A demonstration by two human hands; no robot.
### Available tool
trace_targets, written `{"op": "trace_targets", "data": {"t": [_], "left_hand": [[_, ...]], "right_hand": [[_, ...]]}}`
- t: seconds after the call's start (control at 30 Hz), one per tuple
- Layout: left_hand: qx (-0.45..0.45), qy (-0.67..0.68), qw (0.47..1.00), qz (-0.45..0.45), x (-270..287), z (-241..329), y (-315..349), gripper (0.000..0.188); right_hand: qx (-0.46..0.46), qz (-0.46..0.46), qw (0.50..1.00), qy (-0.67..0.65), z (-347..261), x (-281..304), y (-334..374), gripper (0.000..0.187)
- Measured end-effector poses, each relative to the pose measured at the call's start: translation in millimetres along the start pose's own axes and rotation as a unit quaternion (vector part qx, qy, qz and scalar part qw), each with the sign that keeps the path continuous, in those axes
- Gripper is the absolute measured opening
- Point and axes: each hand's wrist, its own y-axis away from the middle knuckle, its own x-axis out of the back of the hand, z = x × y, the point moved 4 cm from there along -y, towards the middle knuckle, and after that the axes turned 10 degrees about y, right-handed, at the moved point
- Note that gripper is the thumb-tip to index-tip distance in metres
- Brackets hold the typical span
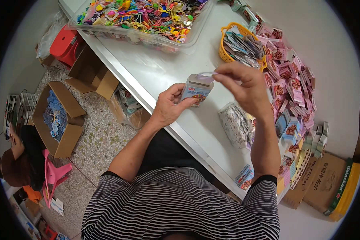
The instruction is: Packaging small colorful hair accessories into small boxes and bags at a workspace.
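Note:
My left hand (169, 105) is closed around a small light-blue cardboard box (194, 91) with a flower-like picture on its front. The box's top is open. Just above that opening, my right hand (246, 86) pinches a thin pale-purple loop (206, 75), which looks like a hair tie; part of it hangs at the box's mouth. Whether anything lies inside the box is hidden. Below my right hand, a clear plastic bag of silvery-grey packets (234, 124) rests on the white table (148, 72).
A clear tub (188, 46) of colourful hair ties stands at the far left. An orange basket (224, 54) holds flat packets. Many pink boxes (282, 76) are heaped along the right. On the floor, a carton (64, 150) of blue pieces sits near a pink stool (56, 176); another person (16, 164) is at left.

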Motion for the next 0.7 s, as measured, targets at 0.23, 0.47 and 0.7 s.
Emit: {"op": "trace_targets", "data": {"t": [0.23,0.47,0.7], "left_hand": [[-0.003,-0.022,1.000,-0.001,2,-2,3,0.043],[0.012,-0.042,0.999,0.002,2,0,3,0.041],[0.016,-0.111,0.993,-0.024,5,0,3,0.039]], "right_hand": [[0.037,0.007,0.993,0.113,2,-21,10,0.013],[0.046,-0.034,0.990,0.131,0,-24,13,0.016],[0.074,-0.152,0.970,0.175,2,-48,14,0.023]]}}
